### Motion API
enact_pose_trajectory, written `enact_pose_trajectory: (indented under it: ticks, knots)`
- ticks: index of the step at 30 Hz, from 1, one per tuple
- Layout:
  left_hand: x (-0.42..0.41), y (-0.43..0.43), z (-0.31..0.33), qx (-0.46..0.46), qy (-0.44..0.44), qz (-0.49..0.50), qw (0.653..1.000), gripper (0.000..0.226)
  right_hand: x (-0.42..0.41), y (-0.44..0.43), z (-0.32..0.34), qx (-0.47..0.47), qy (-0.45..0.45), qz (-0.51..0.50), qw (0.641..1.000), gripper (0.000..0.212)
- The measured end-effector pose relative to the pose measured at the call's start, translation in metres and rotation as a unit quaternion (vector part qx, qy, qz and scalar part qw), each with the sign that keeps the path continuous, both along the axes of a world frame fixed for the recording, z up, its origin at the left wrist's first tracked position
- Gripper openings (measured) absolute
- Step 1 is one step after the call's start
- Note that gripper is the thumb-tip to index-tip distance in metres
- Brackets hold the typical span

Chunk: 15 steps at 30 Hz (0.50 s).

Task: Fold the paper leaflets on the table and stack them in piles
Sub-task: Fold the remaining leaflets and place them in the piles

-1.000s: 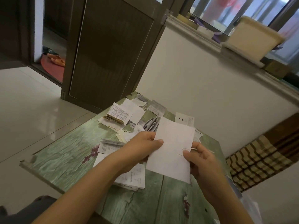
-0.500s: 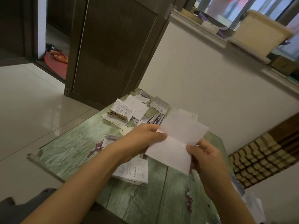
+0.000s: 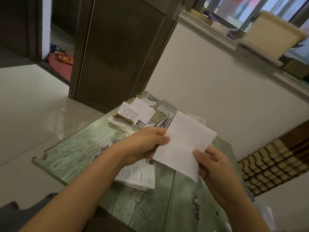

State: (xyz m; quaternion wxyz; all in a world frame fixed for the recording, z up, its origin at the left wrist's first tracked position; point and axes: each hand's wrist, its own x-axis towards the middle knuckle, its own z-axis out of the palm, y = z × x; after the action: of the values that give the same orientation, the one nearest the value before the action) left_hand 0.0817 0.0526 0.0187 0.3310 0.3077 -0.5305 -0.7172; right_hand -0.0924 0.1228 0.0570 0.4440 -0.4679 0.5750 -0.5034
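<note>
A white paper leaflet (image 3: 183, 141) hangs above the green table (image 3: 80, 151), its blank side facing me and a crease running across its middle. My left hand (image 3: 147, 144) pinches its left edge at the crease. My right hand (image 3: 212, 163) pinches its lower right edge with the thumb on top. Under my left wrist lies a pile of folded printed leaflets (image 3: 140, 177). A second pile of folded leaflets (image 3: 127, 114) sits at the table's far side among several loose leaflets (image 3: 164, 111).
A dark wooden door panel (image 3: 120, 52) stands beyond the table's far left. A white wall with a window ledge holding a beige tub (image 3: 274, 34) runs along the right. A woven mat (image 3: 270, 164) lies lower right. Pale tiled floor (image 3: 33, 106) spreads to the left.
The leaflet's top half bent back along the middle crease, then opened out again, with the crease now showing. Both hands kept their hold on it.
</note>
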Motion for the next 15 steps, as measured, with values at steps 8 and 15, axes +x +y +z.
enact_pose_trajectory:
  ticks: [8, 15]
  knots:
    - [-0.002, 0.001, 0.002, 0.084, 0.085, 0.011, 0.993, 0.03, 0.002, 0.003, -0.005, -0.106, 0.144, -0.006, 0.984, 0.05]
    - [-0.009, 0.007, -0.005, -0.029, -0.07, 0.053, 0.996, 0.017, -0.006, 0.004, -0.012, -0.146, 0.239, 0.07, 0.957, 0.058]
